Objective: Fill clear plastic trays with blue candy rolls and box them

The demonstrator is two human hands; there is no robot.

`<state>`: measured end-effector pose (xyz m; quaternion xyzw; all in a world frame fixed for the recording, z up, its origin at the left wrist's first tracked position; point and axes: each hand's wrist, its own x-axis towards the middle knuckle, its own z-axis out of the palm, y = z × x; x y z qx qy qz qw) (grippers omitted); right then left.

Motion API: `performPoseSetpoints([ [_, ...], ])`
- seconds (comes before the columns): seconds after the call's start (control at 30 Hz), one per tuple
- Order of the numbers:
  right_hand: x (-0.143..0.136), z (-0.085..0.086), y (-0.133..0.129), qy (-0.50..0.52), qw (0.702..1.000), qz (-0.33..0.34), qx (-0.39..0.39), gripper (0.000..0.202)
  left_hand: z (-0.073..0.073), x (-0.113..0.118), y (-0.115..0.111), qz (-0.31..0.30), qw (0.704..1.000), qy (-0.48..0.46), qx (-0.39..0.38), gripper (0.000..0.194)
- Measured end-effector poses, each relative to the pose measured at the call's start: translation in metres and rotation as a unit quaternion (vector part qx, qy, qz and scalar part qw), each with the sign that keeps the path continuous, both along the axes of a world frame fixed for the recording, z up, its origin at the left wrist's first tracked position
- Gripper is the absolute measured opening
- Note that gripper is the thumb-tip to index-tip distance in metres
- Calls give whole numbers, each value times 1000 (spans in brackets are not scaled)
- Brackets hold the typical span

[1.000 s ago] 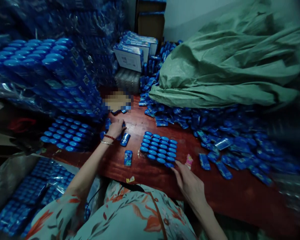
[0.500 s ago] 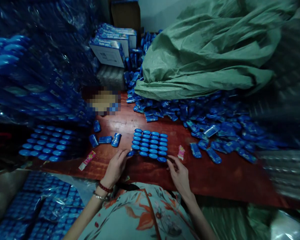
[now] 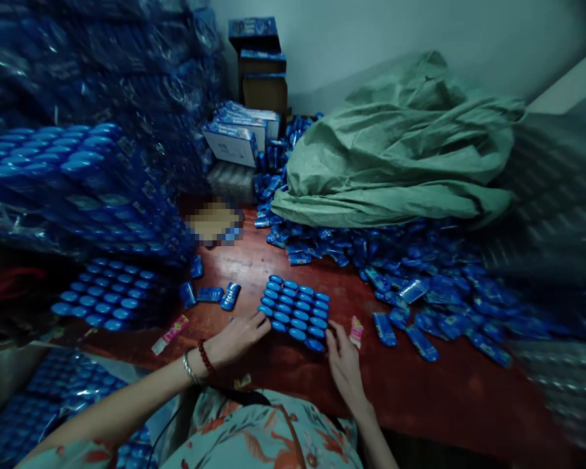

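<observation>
Small blue wrapped packs (image 3: 293,314) stand on end in a tight block of several rows on the table before me. My left hand (image 3: 243,333) is at the block's near left corner, its fingers drawn together on the end packs. On the opposite side, my right hand (image 3: 342,359) rests its fairly straight fingertips against the near right corner, thumb a little apart. Loose blue packs (image 3: 209,295) lie flat beyond my left hand. A pink wrapper (image 3: 356,331) lies just right of the block, and a pink and white strip (image 3: 170,334) lies to the left.
A large heap of blue packs (image 3: 434,286) spreads across the right and back, partly under a green sack (image 3: 395,156). Left stand stacked packs (image 3: 107,293) and a taller wrapped stack (image 3: 78,176). Boxes (image 3: 234,140) stand behind; clear plastic trays (image 3: 561,384) sit right. The table (image 3: 420,404) is reddish wood.
The view has tilted up, so things sit lower in the picture. The block has turned slightly; my left hand has moved in against its near left corner. My right hand stays at its right side.
</observation>
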<state>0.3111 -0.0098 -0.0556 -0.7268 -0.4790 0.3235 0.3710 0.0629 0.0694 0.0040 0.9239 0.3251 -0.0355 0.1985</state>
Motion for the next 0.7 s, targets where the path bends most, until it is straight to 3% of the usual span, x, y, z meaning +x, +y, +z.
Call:
performPoseSetpoints([
  [0.23,2,-3,13,-3,999,-49,-2,60,-22,-1,-10,55,986,-127,92,28],
  [0.5,8,4,38,-39,999,-32,-18,64,-42,3,-7,92,974,-175,110,29],
  [0.6,18,1,37,-44,998,-48,-2,64,-38,-7,-1,168,951,-226,127,37],
  [0.7,29,5,45,-38,997,-56,37,64,-24,-24,31,301,911,-224,169,30],
])
